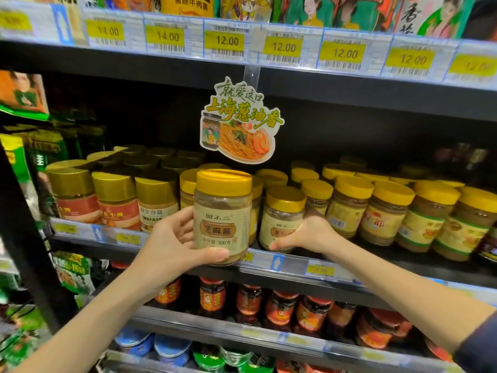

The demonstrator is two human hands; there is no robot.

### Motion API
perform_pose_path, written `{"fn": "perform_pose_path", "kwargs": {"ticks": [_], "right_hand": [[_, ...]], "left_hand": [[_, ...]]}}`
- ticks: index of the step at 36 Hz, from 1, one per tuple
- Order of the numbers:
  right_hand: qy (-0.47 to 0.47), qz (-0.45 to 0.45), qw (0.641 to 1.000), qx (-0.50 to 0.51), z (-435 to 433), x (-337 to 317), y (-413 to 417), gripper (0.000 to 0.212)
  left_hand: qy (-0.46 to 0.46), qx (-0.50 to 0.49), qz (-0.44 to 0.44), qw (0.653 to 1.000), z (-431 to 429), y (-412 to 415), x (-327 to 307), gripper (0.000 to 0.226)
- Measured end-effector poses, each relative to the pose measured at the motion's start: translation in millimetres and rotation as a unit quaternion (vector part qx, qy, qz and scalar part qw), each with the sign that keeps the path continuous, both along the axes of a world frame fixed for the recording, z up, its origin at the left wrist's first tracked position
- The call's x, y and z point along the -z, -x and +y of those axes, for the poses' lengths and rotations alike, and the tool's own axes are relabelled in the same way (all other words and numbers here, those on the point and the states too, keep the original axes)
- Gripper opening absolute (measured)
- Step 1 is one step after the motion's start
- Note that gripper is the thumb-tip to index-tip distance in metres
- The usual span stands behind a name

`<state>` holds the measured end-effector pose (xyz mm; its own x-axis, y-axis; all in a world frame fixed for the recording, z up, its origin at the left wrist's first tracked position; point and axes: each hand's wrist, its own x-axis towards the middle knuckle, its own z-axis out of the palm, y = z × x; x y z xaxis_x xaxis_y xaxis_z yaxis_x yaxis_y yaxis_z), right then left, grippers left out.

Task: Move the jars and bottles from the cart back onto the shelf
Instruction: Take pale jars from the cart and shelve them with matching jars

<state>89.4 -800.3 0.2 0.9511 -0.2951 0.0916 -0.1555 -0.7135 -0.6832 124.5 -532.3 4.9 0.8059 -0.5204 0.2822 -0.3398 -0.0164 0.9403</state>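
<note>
**Jars going back on the sauce shelf, one in each hand**

Jars are being shelved two at a time. Nearest the camera, the left hand [172, 238] is wrapped around a yellow-lidded jar [222, 215], thumb across the bottom front and fingers behind. This jar is held in the air just in front of the shelf edge [282, 261], not yet resting on it. It stands upright, long axis vertical, lid up, label facing the camera.

A little farther in and to the right, the right hand [309, 232] grips a second jar [282, 218] of the same kind from its right side, thumb low on the front. That one is upright too and looks set down, or nearly so, at the front of the shelf; its base is hidden by the hand and the price strip, so I cannot tell for certain.

Behind them stand rows of similar yellow-lidded jars; gold-lidded jars [115, 199] are to the left. A noodle sign [240, 122] hangs from the shelf above.

The step in hand seems to be placing. Next, the left jar probably needs to go forward into the gap in front of the stocked row, kept upright with label outward, clearing the neighbouring lids. The cart is out of view.
</note>
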Motion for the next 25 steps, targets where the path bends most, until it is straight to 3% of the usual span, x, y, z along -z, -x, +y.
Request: {"fn": "perform_pose_path", "kwargs": {"ticks": [2, 7, 10, 13, 18, 21, 25], "right_hand": [[0.007, 0.006, 1.0, 0.004, 2, 0, -2, 0.073], [-0.002, -0.008, 1.0, 0.011, 0, 4, -5, 0.114], [-0.027, 0.008, 1.0, -0.009, -1, 2, -1, 0.1], [-0.048, 0.007, 0.999, 0.002, -2, -13, 8, 0.102], [-0.03, -0.06, 0.997, 0.037, -9, -58, 39, 0.085], [-0.019, -0.104, 0.994, 0.015, -8, -90, 63, 0.087], [-0.053, -0.083, 0.994, -0.054, 2, -115, 86, 0.09]], "left_hand": [[-0.006, 0.005, 0.003, 1.0, 1, 0, 0, 0.086], [-0.009, 0.016, 0.006, 1.0, 0, 3, 0, 0.086], [-0.007, 0.026, 0.007, 1.0, -5, 7, -1, 0.075], [-0.008, 0.031, 0.014, 0.999, -10, 7, 1, 0.086], [-0.002, 0.044, 0.026, 0.999, -26, 12, 0, 0.09], [0.0, 0.06, 0.031, 0.998, -43, 17, -4, 0.095], [0.015, 0.079, 0.027, 0.996, -69, 28, -11, 0.09]]}}
